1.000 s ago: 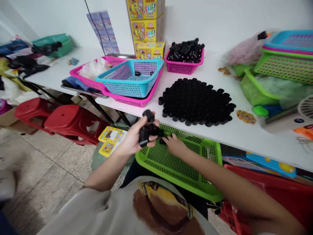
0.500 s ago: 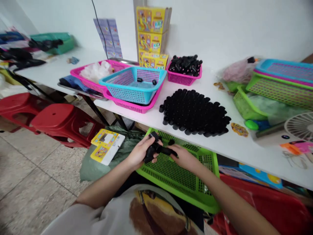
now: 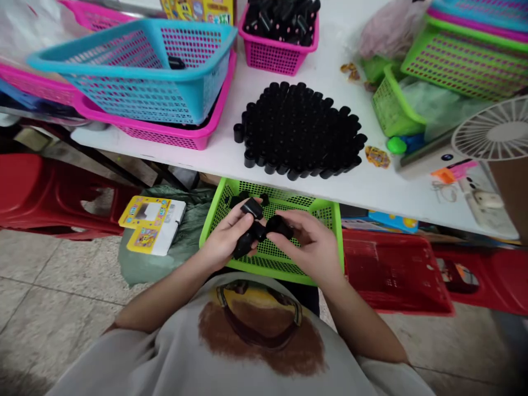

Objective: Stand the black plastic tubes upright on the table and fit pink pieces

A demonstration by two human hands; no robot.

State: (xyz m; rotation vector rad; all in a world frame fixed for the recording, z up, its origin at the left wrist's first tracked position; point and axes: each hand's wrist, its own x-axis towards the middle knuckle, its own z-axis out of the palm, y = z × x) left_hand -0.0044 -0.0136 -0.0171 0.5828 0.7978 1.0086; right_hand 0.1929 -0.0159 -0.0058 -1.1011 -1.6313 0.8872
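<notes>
My left hand [image 3: 225, 242] is closed round several small black plastic tubes [image 3: 247, 234], held over the green mesh basket [image 3: 330, 212] on my lap. My right hand [image 3: 313, 245] pinches one black tube [image 3: 278, 225] right beside the left hand's bundle. A few loose black tubes [image 3: 241, 198] lie at the basket's far left corner. On the white table [image 3: 350, 190] above the basket stands a dense cluster of upright black tubes [image 3: 301, 129].
A blue basket [image 3: 136, 77] sits inside a pink basket [image 3: 177, 135] at the left. A small pink basket [image 3: 274, 55] of black parts is at the back. Green baskets [image 3: 391, 110] and a white fan [image 3: 495, 129] stand right. Red stools [image 3: 45, 192] and red crate [image 3: 391, 275] on the floor.
The view has tipped downward and closer. Both hands drew nearer to my body over the green basket, and my right hand now pinches a tube lifted up beside the left hand's bundle.
</notes>
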